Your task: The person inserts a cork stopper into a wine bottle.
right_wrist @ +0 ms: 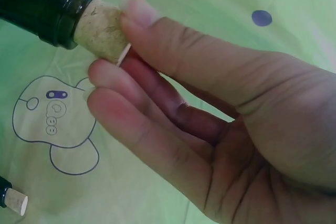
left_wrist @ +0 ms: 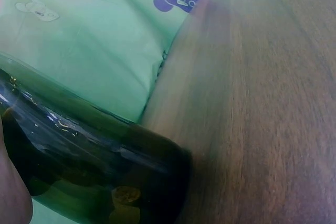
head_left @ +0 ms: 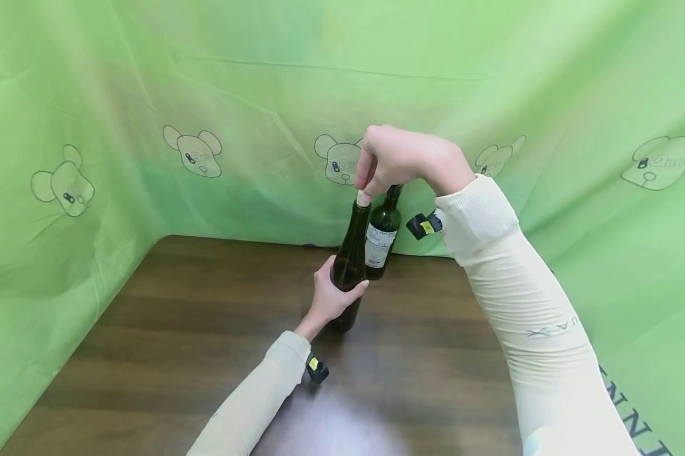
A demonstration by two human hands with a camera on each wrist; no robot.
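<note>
the left hand (head_left: 332,294) gripped the dark bottle (head_left: 351,250) on the tabletop (head_left: 206,316), probably to steady it, while the right hand (head_left: 405,155) pinched the cork (right_wrist: 100,29) in the neck (right_wrist: 52,11) between its fingers (right_wrist: 142,135)

From where I stand this is a curtained-off booth, though whether a home, shop or workshop lies around it I can't tell. Green cloth (head_left: 263,95) hangs behind the far edge of the bench (head_left: 206,304), turns at the far left corner and runs down along the left edge; more of it hangs on the right, so the bench sits walled in on three sides. The cloth is creased and printed with outlined cartoon animal heads (head_left: 197,152), with big dark letters (head_left: 635,423) low on the right, more nursery curtain than lab screen. The bench top is brown wood grain, shining pale toward the near side
</note>
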